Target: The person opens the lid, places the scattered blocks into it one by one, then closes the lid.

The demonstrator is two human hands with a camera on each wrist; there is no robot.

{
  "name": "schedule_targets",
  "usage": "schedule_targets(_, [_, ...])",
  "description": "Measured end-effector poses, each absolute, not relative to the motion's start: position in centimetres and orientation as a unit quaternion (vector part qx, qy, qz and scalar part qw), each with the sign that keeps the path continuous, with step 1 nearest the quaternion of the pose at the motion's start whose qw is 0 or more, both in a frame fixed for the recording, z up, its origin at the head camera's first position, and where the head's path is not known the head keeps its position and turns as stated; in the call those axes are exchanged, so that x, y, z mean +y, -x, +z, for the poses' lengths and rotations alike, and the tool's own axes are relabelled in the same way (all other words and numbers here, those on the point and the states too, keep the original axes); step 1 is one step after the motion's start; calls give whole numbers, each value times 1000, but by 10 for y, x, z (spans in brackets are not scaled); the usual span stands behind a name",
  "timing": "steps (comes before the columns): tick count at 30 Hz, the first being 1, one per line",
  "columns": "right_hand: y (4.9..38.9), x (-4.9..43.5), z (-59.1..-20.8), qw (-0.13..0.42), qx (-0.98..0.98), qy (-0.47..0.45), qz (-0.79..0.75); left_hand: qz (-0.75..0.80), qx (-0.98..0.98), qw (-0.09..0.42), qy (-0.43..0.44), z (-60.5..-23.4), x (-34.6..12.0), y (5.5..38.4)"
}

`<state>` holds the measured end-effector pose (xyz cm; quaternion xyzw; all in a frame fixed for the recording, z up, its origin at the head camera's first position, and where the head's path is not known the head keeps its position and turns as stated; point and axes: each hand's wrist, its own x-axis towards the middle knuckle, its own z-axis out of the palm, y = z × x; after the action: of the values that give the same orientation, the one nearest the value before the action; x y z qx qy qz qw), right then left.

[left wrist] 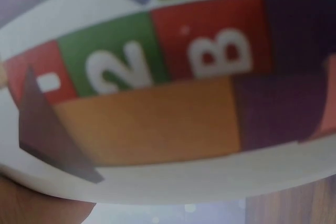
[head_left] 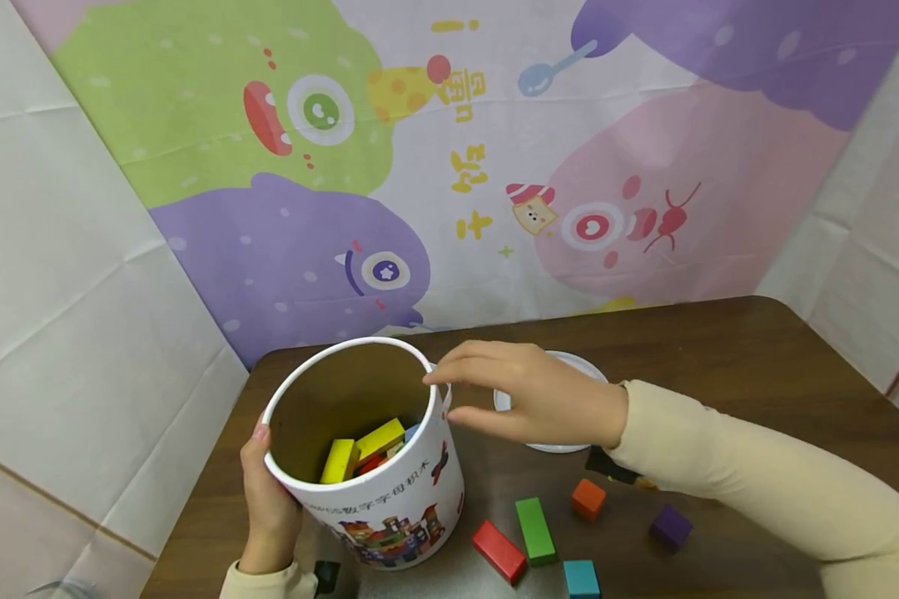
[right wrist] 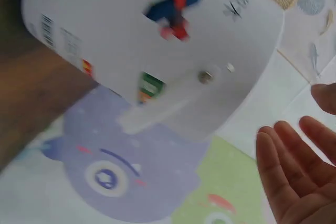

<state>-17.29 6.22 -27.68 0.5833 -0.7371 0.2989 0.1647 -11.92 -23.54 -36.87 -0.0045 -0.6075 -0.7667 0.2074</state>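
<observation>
A white cylindrical bucket (head_left: 389,532) printed with toy-block pictures stands tilted at the table's left, open at the top. Yellow blocks (head_left: 379,443) lie inside it with red and blue pieces partly hidden by the front wall. My left hand (head_left: 271,507) grips the bucket's left side near the rim, its fingers mostly hidden in the head view. On the other side my right hand (head_left: 520,391) is held with fingers extended and thumb apart, fingertips right by the rim. A gap shows between that hand (right wrist: 299,171) and the bucket in the right wrist view.
On the brown table (head_left: 689,358) lie a red block (head_left: 499,551), a green block (head_left: 535,531), an orange block (head_left: 588,499), a purple block (head_left: 671,527) and a light-blue block (head_left: 581,578). A white round lid (head_left: 580,363) lies behind my right hand. A cartoon-printed cloth (head_left: 487,274) hangs behind.
</observation>
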Motion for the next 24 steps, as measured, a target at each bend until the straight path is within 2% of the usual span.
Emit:
schedule_targets(4, [166,76,-304,126,-764,-567,281,-769,-604,206,6,-368,-236,119])
schedule_targets(10, [153,84,-357,-10,-813,-530,243,-769,-606,203,24,-370,-237,119])
schedule_targets(15, [147,80,-384,-87,-837,-502,201,-765,-607,209,48,-376,-241,123])
schedule_targets(18, [145,76,-395,-104,-845,-498,165,-765,-605,213,57,-381,-245,125])
schedule_targets(24, [140,63,-408,-75,-851,-508,112,-766,-606,211,43,-378,-243,123])
